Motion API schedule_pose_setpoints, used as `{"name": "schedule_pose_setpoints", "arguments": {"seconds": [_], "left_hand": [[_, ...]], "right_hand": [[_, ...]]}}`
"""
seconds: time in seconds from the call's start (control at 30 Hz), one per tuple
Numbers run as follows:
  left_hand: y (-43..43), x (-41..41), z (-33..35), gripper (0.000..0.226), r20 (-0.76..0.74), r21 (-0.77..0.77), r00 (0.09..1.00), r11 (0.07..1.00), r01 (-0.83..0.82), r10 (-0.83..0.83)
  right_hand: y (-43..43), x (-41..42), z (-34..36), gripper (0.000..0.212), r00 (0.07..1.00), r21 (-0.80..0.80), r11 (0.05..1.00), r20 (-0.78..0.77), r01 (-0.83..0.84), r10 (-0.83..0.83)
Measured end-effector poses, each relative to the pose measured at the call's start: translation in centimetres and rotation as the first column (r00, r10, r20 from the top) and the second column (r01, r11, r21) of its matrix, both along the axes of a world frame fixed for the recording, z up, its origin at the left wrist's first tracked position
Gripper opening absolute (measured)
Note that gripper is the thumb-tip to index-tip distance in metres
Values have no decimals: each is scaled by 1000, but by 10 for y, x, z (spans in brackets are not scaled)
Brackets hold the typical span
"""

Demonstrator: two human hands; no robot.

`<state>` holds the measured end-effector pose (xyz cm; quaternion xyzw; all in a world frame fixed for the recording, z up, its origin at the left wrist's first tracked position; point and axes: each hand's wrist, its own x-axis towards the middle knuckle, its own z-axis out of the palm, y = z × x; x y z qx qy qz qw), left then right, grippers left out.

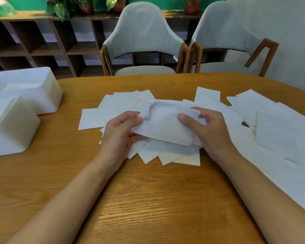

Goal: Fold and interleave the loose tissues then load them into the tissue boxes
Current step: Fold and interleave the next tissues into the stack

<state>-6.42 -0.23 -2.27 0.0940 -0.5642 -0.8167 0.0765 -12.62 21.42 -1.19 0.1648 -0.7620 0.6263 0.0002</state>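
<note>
Left hand: the person's left hand (120, 136) pinched the left end of a folded tissue (165, 125), thumb on top and fingers beneath.
Right hand: the right hand (209, 134) gripped the right end, its thumb pressed on the upper face.
Folded tissue: it was held just above the middle of the table (148, 199), between the two hands.
Loose tissues: loose tissues (111, 110) lay fanned at the table's middle, under the hands. A broader spread of sheets (280, 138) covered the table's right side.
Tissue boxes: two white boxes stood at the table's left edge. The nearer box (9, 131) showed layered sheets at its top, and the farther box (33, 88) stood just behind it.
Chairs: two grey chairs (143, 36) stood behind the table's far edge.
</note>
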Motion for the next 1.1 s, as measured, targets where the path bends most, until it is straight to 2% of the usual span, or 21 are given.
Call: {"name": "schedule_pose_setpoints", "arguments": {"seconds": [0.1,0.17,0.23,0.3,0.43,0.53,0.8,0.87,0.93,0.97,1.0,1.1], "left_hand": [[-4,2,-1,36,-3,-83,986,982,167,-168],[-4,6,3,35,59,-225,984,958,179,-170],[-1,7,5,25,108,-350,991,930,114,-81],[2,7,4,22,116,-359,993,930,74,-34],[7,8,7,25,134,-303,991,952,31,10],[10,9,7,27,135,-315,991,949,25,19],[15,12,6,27,115,-407,993,913,25,24],[14,10,3,31,34,-511,997,859,-40,66],[9,5,1,40,-74,-628,987,762,-157,142],[6,4,2,44,-105,-636,983,749,-185,153],[3,4,4,47,-101,-605,986,778,-169,135],[0,5,11,46,21,-441,999,897,33,-27]], "right_hand": [[-2,0,-1,3,1000,73,997,-11,-10,11],[-3,1,-2,13,1000,104,994,-3,-26,26],[-4,3,-1,26,998,114,992,-6,-58,59],[-5,4,-1,37,993,164,981,-52,-98,108],[-9,4,-4,73,989,205,974,-94,-97,118],[-12,3,-8,84,986,190,977,-119,-94,118],[-14,5,-9,73,981,213,976,-180,-37,77],[-12,5,-7,71,978,204,979,-198,-19,60],[-8,2,-2,68,980,170,985,-199,4,31],[-5,0,1,68,981,149,989,-191,10,18],[-2,-1,4,67,982,132,991,-187,14,11],[1,-3,5,66,981,126,992,-190,-2,26]]}}
